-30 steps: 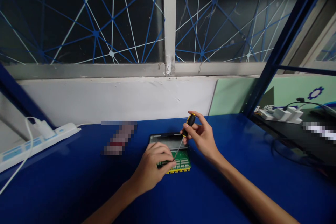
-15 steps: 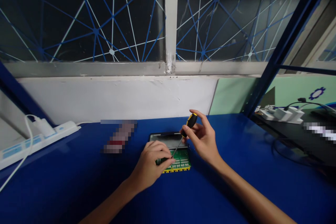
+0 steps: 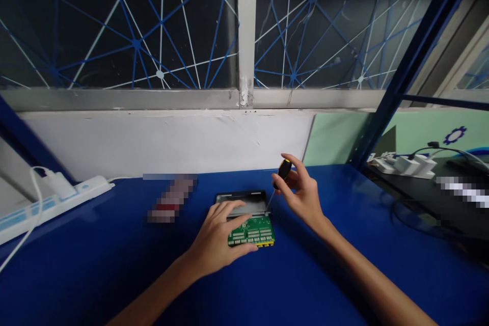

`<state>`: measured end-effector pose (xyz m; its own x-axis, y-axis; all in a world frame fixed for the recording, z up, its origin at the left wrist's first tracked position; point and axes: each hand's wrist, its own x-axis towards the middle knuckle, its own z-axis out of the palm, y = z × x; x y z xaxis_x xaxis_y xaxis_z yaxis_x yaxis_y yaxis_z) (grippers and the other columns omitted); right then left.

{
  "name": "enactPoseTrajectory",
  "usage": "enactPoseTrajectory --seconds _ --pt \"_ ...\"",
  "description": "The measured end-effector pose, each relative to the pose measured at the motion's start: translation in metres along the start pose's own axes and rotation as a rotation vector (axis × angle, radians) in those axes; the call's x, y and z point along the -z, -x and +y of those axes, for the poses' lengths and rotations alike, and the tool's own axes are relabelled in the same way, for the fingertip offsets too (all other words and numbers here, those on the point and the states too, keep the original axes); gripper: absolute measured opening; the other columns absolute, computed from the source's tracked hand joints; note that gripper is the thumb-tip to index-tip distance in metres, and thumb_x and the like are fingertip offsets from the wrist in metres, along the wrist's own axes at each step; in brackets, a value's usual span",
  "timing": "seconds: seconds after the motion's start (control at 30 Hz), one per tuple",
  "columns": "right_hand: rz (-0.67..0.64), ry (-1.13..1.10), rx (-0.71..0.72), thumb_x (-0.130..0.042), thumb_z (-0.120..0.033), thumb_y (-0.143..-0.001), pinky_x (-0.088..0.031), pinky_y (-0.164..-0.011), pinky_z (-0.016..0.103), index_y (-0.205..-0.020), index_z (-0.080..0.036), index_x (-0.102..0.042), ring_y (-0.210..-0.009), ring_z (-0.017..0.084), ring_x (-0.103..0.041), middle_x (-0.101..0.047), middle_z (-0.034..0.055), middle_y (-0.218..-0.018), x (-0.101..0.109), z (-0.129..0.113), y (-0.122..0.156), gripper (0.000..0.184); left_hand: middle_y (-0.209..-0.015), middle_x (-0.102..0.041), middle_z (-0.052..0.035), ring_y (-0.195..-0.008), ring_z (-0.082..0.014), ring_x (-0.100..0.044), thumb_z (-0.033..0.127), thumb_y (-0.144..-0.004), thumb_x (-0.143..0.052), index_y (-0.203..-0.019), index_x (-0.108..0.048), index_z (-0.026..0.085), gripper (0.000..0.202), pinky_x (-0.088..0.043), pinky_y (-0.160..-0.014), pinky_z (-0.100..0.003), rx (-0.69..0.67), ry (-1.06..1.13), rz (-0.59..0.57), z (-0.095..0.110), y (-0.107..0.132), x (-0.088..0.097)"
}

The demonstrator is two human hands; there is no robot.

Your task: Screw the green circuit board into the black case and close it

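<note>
At the left hand point(image 3: 214, 237), a green, yellow-edged circuit board point(image 3: 257, 227).

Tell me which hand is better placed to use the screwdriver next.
Probably the right hand: it grips the screwdriver, its tip near the green board. The left hand holds no tool and is spread over the board's left side.

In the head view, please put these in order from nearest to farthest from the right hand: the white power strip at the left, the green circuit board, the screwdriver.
1. Screwdriver: held in the right hand.
2. Green circuit board: left of that hand, partly under the left hand.
3. White power strip: far left.
</note>
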<state>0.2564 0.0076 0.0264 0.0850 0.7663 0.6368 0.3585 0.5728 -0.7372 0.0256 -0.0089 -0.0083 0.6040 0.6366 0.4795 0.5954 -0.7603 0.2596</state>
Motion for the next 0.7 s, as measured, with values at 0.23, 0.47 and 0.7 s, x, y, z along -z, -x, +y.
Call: enactPoseTrajectory --seconds 0.23,0.47,0.7 --pt "-0.061 0.067 0.031 -0.057 -0.033 -0.089 -0.053 -0.057 0.031 -0.135 -0.024 -0.043 -0.057 0.015 -0.059 -0.063 -0.0013 -0.073 -0.004 0.006 0.003 0.049 -0.127 -0.056 -0.0091 -0.113 -0.0340 -0.053 0.046 -0.064 -0.084 -0.114 -0.068 0.027 0.056 -0.044 -0.092 -0.054 0.029 -0.023 -0.039 -0.004 0.001 -0.004" --pt "-0.083 0.068 0.023 -0.057 -0.035 -0.089 -0.053 -0.057 0.032 -0.135 -0.025 -0.044 -0.057 0.015 -0.058 -0.061 -0.0008 -0.073 -0.007 0.005 0.007 0.049 -0.118 -0.060 -0.0066 -0.108 -0.0307 -0.055 0.050 -0.066 -0.082 -0.115 -0.066 0.029 0.056 -0.044 -0.090 -0.051 -0.010 0.015 -0.032 -0.008 0.001 -0.005" --pt "-0.122 0.082 0.050 -0.056 -0.033 -0.090 -0.053 -0.058 0.031 -0.137 -0.025 -0.042 -0.060 0.016 -0.059 -0.059 -0.0008 -0.075 -0.006 0.002 0.008 0.050 -0.115 -0.061 -0.0076 -0.104 -0.0302 -0.057 0.052 -0.061 -0.084 -0.119 -0.063 0.027 0.066 -0.046 -0.087 -0.047 -0.048 0.015 -0.128 -0.013 0.000 -0.001"
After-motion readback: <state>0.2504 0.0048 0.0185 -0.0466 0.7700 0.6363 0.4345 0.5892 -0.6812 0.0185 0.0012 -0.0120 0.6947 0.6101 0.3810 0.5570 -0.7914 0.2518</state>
